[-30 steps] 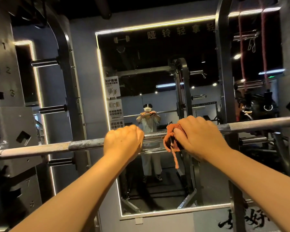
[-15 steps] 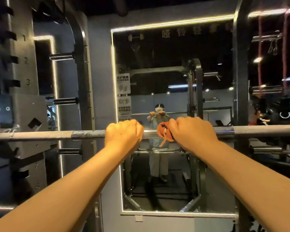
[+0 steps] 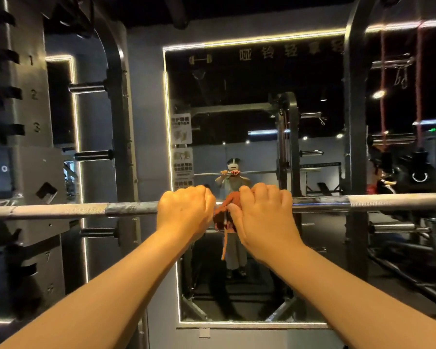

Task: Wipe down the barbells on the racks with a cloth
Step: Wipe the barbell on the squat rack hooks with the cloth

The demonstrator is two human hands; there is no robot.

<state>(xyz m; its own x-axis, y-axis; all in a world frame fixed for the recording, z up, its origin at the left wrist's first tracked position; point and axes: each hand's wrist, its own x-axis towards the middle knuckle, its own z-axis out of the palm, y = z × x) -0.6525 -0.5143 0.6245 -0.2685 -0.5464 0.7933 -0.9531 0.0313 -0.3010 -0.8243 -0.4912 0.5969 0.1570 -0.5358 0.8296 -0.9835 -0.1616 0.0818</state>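
A steel barbell (image 3: 61,210) lies level across the rack at chest height, spanning the whole view. My left hand (image 3: 184,210) grips its middle with the fingers curled over the top. Right beside it, my right hand (image 3: 264,215) holds an orange-red cloth (image 3: 224,212) wrapped against the bar, with a strip of cloth hanging below. The two hands are almost touching. The bar section under both hands is hidden.
Dark rack uprights stand left (image 3: 118,122) and right (image 3: 353,122), with stub pegs (image 3: 88,86) sticking out. A numbered grey column (image 3: 28,96) is at far left. A lit-edged mirror (image 3: 237,96) faces me, reflecting a person. Another bar and gear (image 3: 398,227) sit lower right.
My right hand with the cloth slid left along the bar toward my left hand. The bar now looks level as my head turned slightly left.
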